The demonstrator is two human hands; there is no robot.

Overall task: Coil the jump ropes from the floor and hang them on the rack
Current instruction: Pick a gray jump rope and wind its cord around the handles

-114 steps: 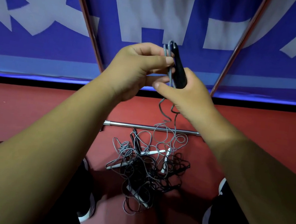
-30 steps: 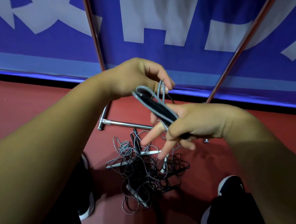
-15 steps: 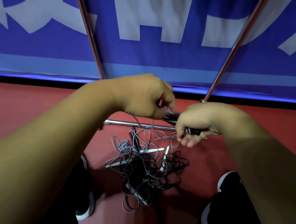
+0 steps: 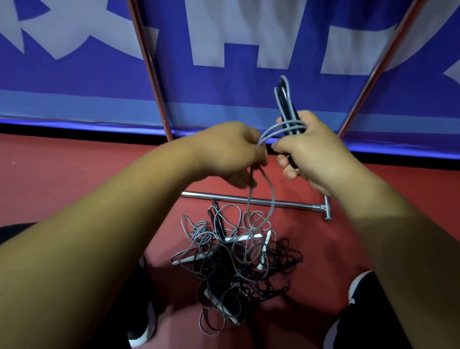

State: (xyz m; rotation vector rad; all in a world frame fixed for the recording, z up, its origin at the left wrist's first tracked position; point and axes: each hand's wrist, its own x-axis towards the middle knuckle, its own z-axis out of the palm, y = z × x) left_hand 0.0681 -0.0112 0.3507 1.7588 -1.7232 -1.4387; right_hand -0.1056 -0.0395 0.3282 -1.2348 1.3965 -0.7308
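Note:
My right hand (image 4: 310,152) grips a black jump-rope handle (image 4: 285,101) that points up, with several turns of grey rope (image 4: 283,128) wrapped around it. Just to its left, my left hand (image 4: 232,148) pinches the same grey rope, which hangs from my fingers down to the floor. Below lies a tangled pile of grey and black jump ropes (image 4: 235,260) with white and black handles. The metal rack shows as two slanted poles (image 4: 143,45) and a floor bar (image 4: 248,201) behind the pile.
A blue banner (image 4: 242,29) with large white letters fills the wall behind the rack. The floor (image 4: 48,168) is red. My two dark shoes with white soles (image 4: 349,322) stand on either side of the pile.
Both hands have risen from near the floor bar. My right hand has turned the handle from lying sideways to pointing up, and the grey rope now runs taut between my hands.

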